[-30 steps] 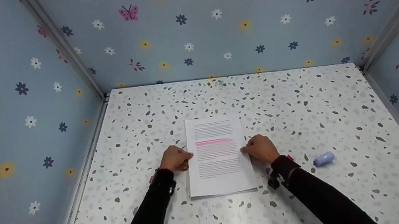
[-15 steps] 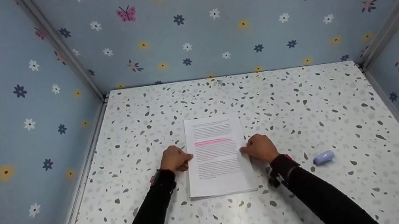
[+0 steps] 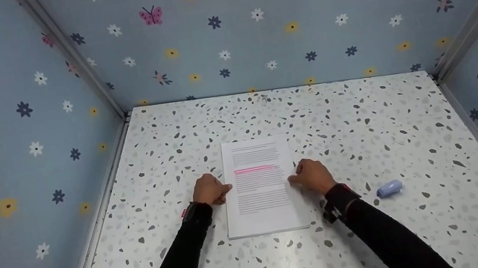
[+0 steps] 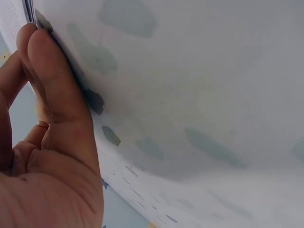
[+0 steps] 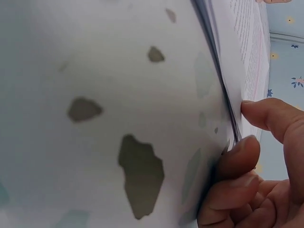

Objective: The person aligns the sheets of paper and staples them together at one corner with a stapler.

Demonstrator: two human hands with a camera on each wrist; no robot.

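A stack of printed paper point(image 3: 267, 220) lies upright on the speckled table, with one pink highlighted line point(image 3: 254, 169) in its upper half. My left hand point(image 3: 210, 190) grips the stack's left edge, thumb on top. On the opposite edge my right hand point(image 3: 313, 176) pinches the stack in the same way. In the left wrist view, the fingers point(image 4: 57, 71) sit against the side of the pages. The right wrist view has the thumb point(image 5: 270, 114) on the top sheet and curled fingers by the edge.
A short lavender object, like a chunky highlighter point(image 3: 389, 188), lies on the table point(image 3: 357, 244) to the right of my right forearm. Blue panels point(image 3: 242, 33) with flowers and butterflies enclose the table at the back and both sides.
Both hands and the paper stack stay in place. Only the head view shifts slightly.
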